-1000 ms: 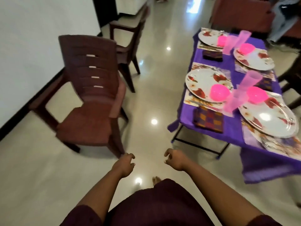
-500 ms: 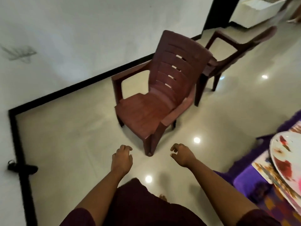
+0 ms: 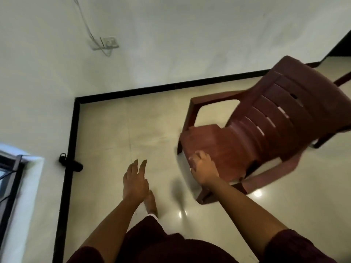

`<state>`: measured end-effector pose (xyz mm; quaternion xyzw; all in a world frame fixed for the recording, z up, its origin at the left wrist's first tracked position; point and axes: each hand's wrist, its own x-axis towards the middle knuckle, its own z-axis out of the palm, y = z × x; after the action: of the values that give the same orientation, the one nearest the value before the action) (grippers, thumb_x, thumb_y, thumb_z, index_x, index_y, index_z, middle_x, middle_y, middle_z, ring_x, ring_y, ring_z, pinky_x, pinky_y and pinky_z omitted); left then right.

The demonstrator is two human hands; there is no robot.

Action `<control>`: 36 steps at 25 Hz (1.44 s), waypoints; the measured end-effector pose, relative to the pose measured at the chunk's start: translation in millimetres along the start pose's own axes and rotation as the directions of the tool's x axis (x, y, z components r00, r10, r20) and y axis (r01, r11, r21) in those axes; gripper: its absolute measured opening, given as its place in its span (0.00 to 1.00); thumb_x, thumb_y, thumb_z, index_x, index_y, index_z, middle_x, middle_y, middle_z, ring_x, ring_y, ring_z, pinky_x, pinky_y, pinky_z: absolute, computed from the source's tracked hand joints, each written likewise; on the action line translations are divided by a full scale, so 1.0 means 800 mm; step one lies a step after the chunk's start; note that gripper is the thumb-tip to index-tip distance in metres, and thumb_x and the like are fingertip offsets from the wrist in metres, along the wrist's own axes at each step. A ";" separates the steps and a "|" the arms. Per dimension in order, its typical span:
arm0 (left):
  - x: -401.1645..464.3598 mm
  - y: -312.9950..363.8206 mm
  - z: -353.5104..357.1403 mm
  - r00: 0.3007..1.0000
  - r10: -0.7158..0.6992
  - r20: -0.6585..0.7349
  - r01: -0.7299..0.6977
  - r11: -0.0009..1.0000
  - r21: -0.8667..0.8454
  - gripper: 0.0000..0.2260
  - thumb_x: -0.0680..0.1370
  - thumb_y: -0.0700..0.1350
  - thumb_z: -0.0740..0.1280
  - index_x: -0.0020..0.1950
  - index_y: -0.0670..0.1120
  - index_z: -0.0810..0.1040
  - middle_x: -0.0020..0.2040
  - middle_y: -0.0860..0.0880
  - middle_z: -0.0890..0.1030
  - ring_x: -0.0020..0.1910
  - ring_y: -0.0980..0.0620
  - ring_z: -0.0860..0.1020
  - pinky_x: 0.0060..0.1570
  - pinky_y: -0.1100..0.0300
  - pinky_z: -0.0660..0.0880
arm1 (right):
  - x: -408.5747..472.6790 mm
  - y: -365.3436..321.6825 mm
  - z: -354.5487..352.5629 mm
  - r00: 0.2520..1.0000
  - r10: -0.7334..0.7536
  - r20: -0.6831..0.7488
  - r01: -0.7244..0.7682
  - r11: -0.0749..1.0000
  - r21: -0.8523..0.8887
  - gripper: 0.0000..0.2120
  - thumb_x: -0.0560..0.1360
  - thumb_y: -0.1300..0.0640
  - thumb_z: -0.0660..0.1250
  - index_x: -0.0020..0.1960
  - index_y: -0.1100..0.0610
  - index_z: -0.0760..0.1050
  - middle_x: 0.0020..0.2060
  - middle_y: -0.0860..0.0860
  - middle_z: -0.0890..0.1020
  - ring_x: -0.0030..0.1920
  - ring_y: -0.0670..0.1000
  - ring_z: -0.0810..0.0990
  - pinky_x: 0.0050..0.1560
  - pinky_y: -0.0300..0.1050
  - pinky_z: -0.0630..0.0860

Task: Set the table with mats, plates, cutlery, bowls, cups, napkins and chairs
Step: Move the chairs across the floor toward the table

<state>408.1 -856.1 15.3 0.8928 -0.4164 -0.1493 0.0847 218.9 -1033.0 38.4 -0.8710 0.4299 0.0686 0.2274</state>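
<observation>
A maroon plastic armchair (image 3: pixel 266 130) stands on the pale tiled floor at the right, its seat facing me and its slatted back toward the upper right. My right hand (image 3: pixel 204 170) reaches over the seat's front corner with fingers loosely spread, at or just above the edge; motion blur hides whether it touches. My left hand (image 3: pixel 134 181) hovers over bare floor left of the chair, fingers straight, holding nothing. The table and its settings are out of view.
A white wall with black skirting (image 3: pixel 171 86) forms a corner behind the chair. A small black object (image 3: pixel 70 165) sits at the skirting on the left. A wall socket (image 3: pixel 109 42) with a cable hangs above. Part of a second chair (image 3: pixel 322 141) shows behind the first.
My view has swung left, away from the table and toward the wall corner. Both hands have opened from loose curls. The right hand has reached forward to the chair's seat.
</observation>
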 end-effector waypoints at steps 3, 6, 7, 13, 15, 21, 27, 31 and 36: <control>0.084 -0.047 -0.025 0.999 0.011 -0.031 -0.009 0.998 0.064 0.37 0.79 0.45 0.62 0.79 0.53 0.40 0.80 0.44 0.44 0.78 0.41 0.45 0.75 0.45 0.49 | 0.094 -0.056 -0.011 0.999 -0.019 -0.031 0.012 0.980 -0.197 0.29 0.77 0.54 0.62 0.76 0.50 0.56 0.78 0.51 0.47 0.78 0.58 0.43 0.74 0.60 0.50; 0.180 -0.099 -0.061 0.999 0.009 -0.044 -0.007 0.999 0.053 0.35 0.78 0.45 0.65 0.80 0.50 0.49 0.79 0.42 0.51 0.78 0.40 0.50 0.74 0.44 0.53 | 0.192 -0.101 -0.034 0.999 -0.023 -0.022 0.016 0.963 -0.270 0.30 0.77 0.53 0.62 0.76 0.50 0.54 0.78 0.53 0.46 0.78 0.59 0.40 0.75 0.63 0.46; 0.205 -0.115 -0.074 0.999 -0.004 -0.032 0.006 0.999 0.051 0.34 0.79 0.44 0.64 0.80 0.49 0.50 0.79 0.42 0.51 0.78 0.41 0.50 0.74 0.45 0.53 | 0.219 -0.113 -0.043 1.000 -0.011 -0.027 0.004 0.963 -0.268 0.30 0.77 0.53 0.62 0.76 0.49 0.54 0.78 0.53 0.47 0.78 0.59 0.40 0.75 0.63 0.46; 0.355 -0.182 -0.136 0.986 -0.114 -0.124 0.104 0.991 -0.079 0.32 0.78 0.39 0.64 0.79 0.46 0.54 0.79 0.41 0.54 0.77 0.41 0.52 0.73 0.44 0.57 | 0.340 -0.173 -0.076 0.982 0.091 -0.167 -0.140 0.941 -0.309 0.28 0.77 0.56 0.61 0.74 0.49 0.56 0.78 0.55 0.45 0.76 0.62 0.34 0.71 0.68 0.36; 0.419 -0.171 -0.151 0.984 -0.072 -0.161 0.050 0.990 -0.131 0.31 0.77 0.38 0.64 0.78 0.44 0.56 0.78 0.40 0.57 0.77 0.41 0.54 0.73 0.44 0.57 | 0.383 -0.178 -0.086 0.972 0.131 -0.197 -0.190 0.928 -0.322 0.31 0.76 0.57 0.60 0.75 0.50 0.52 0.78 0.55 0.43 0.75 0.63 0.31 0.70 0.70 0.34; 0.627 -0.123 -0.180 0.973 0.032 -0.229 -0.081 0.974 -0.209 0.29 0.74 0.35 0.67 0.74 0.41 0.64 0.72 0.39 0.66 0.72 0.39 0.62 0.67 0.43 0.64 | 0.561 -0.185 -0.126 0.953 0.212 -0.218 -0.261 0.938 -0.230 0.37 0.76 0.56 0.60 0.78 0.49 0.44 0.78 0.55 0.41 0.75 0.63 0.29 0.71 0.71 0.35; 0.838 -0.058 -0.224 0.965 0.175 -0.194 -0.208 0.964 -0.165 0.28 0.73 0.35 0.68 0.72 0.40 0.67 0.69 0.40 0.69 0.69 0.38 0.66 0.66 0.43 0.67 | 0.758 -0.179 -0.231 0.919 0.281 -0.275 -0.312 0.947 -0.076 0.36 0.75 0.55 0.62 0.77 0.49 0.47 0.77 0.54 0.47 0.76 0.62 0.34 0.73 0.69 0.38; 0.938 -0.004 -0.237 0.970 0.191 -0.150 -0.222 0.947 -0.232 0.25 0.74 0.35 0.66 0.71 0.41 0.67 0.68 0.43 0.69 0.68 0.42 0.65 0.67 0.45 0.67 | 0.840 -0.141 -0.296 0.882 0.370 -0.290 -0.390 0.921 -0.011 0.36 0.76 0.55 0.63 0.77 0.49 0.48 0.77 0.54 0.50 0.77 0.61 0.36 0.73 0.67 0.40; 1.042 0.087 -0.210 0.937 0.343 -0.066 -0.349 0.908 -0.229 0.24 0.74 0.35 0.67 0.70 0.40 0.69 0.67 0.41 0.70 0.67 0.42 0.66 0.64 0.46 0.69 | 0.883 -0.055 -0.330 0.770 0.565 -0.295 -0.557 0.822 0.121 0.33 0.76 0.55 0.62 0.76 0.47 0.50 0.76 0.53 0.50 0.77 0.60 0.40 0.73 0.67 0.43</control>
<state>922.3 -1536.6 29.4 0.7900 -0.5461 -0.1697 0.2212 671.9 -1637.1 64.9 -0.6992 0.7017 -0.0135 0.1361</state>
